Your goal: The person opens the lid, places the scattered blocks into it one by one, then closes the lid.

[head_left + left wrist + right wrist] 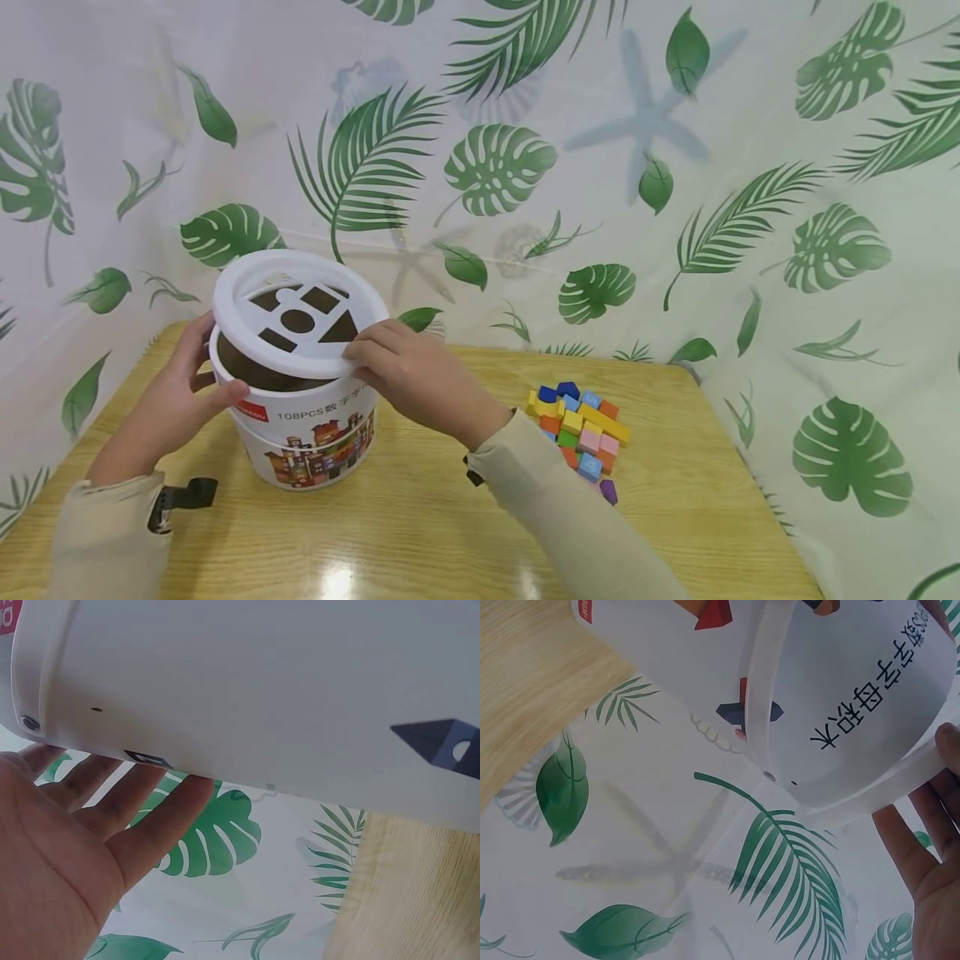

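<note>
Left hand (pixel 174 402): fingers extended, their tips resting against the side of the white printed bucket (pixel 307 423), the thumb lying on its front wall. The bucket stands just right of this hand. Right hand (pixel 414 371): thumb and fingers pinch the rim of the white lid (pixel 306 350). The lid, pierced by shaped cut-outs, lies to this hand's left, tilted over the bucket's mouth, with a dark gap on its near side. Coloured blocks (pixel 572 422) lie right of the right hand, apart from it, on the wooden table (pixel 420 517).
</note>
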A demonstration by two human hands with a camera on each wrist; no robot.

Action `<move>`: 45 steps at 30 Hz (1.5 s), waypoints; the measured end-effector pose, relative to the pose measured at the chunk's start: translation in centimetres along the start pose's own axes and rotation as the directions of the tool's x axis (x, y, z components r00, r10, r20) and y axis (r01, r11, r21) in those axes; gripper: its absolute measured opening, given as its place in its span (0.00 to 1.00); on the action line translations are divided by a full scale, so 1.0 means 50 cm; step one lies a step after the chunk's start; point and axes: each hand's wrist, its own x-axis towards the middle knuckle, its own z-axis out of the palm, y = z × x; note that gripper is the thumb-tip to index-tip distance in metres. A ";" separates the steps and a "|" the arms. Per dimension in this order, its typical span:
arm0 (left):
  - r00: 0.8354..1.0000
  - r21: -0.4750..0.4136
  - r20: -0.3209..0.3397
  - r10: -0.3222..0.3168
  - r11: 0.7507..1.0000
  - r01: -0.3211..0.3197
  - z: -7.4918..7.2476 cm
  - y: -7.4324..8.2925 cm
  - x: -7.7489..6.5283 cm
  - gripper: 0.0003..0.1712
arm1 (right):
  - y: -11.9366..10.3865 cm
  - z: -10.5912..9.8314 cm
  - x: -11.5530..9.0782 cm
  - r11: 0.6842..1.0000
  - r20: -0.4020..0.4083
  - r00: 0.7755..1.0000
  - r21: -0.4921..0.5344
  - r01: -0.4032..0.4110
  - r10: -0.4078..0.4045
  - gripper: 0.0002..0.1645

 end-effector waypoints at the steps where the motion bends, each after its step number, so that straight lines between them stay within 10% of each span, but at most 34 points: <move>1: 1.000 -0.004 0.000 0.000 1.000 0.000 0.000 0.000 0.000 0.56 | 0.001 -0.001 -0.001 1.000 -0.005 1.000 -0.002 -0.001 0.001 0.12; 45: 0.999 0.002 0.004 -0.039 0.999 0.039 0.001 -0.008 0.001 0.57 | 0.135 -0.001 -0.241 0.943 -0.094 0.942 0.119 -0.309 0.321 0.14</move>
